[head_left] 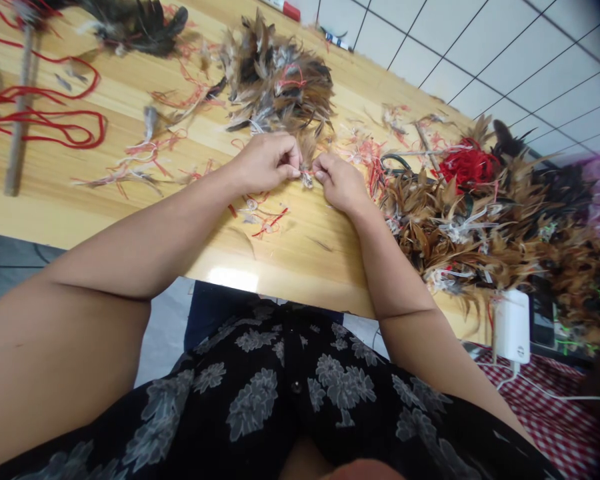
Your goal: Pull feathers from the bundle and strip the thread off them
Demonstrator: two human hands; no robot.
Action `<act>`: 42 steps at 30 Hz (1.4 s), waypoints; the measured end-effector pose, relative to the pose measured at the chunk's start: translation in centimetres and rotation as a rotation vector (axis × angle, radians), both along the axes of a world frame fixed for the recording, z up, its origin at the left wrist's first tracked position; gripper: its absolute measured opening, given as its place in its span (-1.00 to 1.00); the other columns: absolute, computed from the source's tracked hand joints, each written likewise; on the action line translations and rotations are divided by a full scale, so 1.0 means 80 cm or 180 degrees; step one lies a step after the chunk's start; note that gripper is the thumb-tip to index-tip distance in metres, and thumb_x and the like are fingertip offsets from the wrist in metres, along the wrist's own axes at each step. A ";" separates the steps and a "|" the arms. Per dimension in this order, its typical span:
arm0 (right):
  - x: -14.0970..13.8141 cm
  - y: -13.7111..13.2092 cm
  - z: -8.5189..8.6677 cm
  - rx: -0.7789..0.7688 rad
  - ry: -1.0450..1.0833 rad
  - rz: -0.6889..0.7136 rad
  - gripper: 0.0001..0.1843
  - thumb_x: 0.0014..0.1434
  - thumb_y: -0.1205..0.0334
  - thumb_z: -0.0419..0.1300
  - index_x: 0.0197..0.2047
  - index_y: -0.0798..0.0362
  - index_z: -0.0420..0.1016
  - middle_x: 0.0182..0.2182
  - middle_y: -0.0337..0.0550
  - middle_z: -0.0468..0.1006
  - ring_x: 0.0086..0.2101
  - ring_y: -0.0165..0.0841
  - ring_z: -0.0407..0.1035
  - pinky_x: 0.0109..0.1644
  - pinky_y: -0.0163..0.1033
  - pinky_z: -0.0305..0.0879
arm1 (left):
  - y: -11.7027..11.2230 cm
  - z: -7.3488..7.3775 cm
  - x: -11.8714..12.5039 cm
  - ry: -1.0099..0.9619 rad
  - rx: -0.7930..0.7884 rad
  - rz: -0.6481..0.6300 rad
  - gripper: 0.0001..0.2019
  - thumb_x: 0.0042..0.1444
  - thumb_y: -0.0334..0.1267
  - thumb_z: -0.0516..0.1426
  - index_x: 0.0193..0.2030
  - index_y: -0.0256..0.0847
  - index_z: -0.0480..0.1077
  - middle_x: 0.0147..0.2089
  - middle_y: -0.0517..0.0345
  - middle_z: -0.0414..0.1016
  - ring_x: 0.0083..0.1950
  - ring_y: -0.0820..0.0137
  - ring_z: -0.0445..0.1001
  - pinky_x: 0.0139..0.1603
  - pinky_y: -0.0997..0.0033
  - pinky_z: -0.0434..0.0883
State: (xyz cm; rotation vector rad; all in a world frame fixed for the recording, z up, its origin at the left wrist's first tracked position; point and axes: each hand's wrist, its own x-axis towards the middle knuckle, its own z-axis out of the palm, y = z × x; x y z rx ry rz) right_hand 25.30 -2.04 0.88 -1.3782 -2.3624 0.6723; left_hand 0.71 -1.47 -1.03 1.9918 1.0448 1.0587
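Across upper frame, wooden table (105, 217), scattered with debris. At right, large heap of brown feathers (470, 227); at top centre, smaller feather bunch (275, 80), just above the hands; at upper left, looped red cord (40, 113). At centre, left hand (265, 163) and right hand (340, 183), both pinching small feather tuft (306, 177) between fingertips, held over the table.
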 end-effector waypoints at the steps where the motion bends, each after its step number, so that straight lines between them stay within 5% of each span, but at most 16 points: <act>1: 0.000 -0.001 0.000 0.0025 0.0005 0.0000 -0.79 0.55 0.04 0.23 -0.12 -0.08 0.58 0.02 -0.01 0.77 0.09 -0.05 0.52 0.27 0.04 0.47 | 0.000 -0.001 0.000 -0.0006 0.0004 0.0009 -0.79 0.04 -0.30 0.45 -0.40 -0.04 0.50 -0.24 0.06 0.68 -0.04 0.02 0.68 0.09 -0.03 0.64; 8: -0.006 -0.010 0.010 0.0190 -0.0593 0.0140 -0.71 0.59 0.05 0.14 -0.01 -0.03 0.66 0.12 0.08 0.78 0.13 -0.01 0.55 0.21 0.04 0.48 | -0.002 -0.001 -0.002 0.0376 0.0040 -0.0018 -0.76 0.24 -0.12 0.41 -0.32 -0.05 0.46 -0.17 0.05 0.69 -0.03 0.10 0.61 0.15 -0.02 0.56; 17: -0.027 -0.040 0.048 0.0457 -0.1816 0.0504 -0.49 0.59 0.38 -0.11 0.29 0.11 0.62 0.28 0.16 0.70 0.18 -0.05 0.63 0.15 -0.04 0.56 | -0.014 0.020 -0.001 0.0883 -0.0014 -0.0040 -0.87 0.31 -0.23 0.31 -0.25 -0.10 0.46 -0.11 0.11 0.69 0.03 0.17 0.52 0.21 0.02 0.49; 22: -0.031 -0.043 0.051 0.0462 -0.1786 0.0547 -0.47 0.67 0.23 -0.15 0.28 0.13 0.63 0.28 0.18 0.70 0.17 -0.03 0.61 0.19 -0.02 0.55 | -0.014 0.023 0.000 0.0973 0.0030 0.0005 -0.85 0.28 -0.29 0.30 -0.28 -0.07 0.42 -0.11 0.09 0.65 0.02 0.14 0.54 0.18 0.04 0.49; 30: -0.028 -0.038 0.046 0.0400 -0.1825 0.0467 -0.50 0.61 0.26 -0.08 0.27 0.15 0.66 0.29 0.25 0.69 0.14 0.00 0.57 0.15 0.02 0.51 | -0.013 0.018 0.006 0.1233 0.0172 -0.0072 -0.80 0.22 -0.44 0.22 -0.30 -0.05 0.32 -0.17 0.08 0.51 -0.05 0.18 0.48 0.14 0.06 0.48; 42: -0.034 -0.039 0.051 0.0222 -0.1853 0.0440 -0.41 0.57 0.35 -0.12 0.30 0.16 0.71 0.29 0.27 0.67 0.14 0.02 0.57 0.21 0.08 0.45 | -0.011 0.009 0.005 0.1296 0.0234 0.0162 -0.72 0.24 -0.52 0.23 -0.32 -0.05 0.29 -0.18 0.02 0.58 0.08 0.03 0.62 0.24 -0.10 0.57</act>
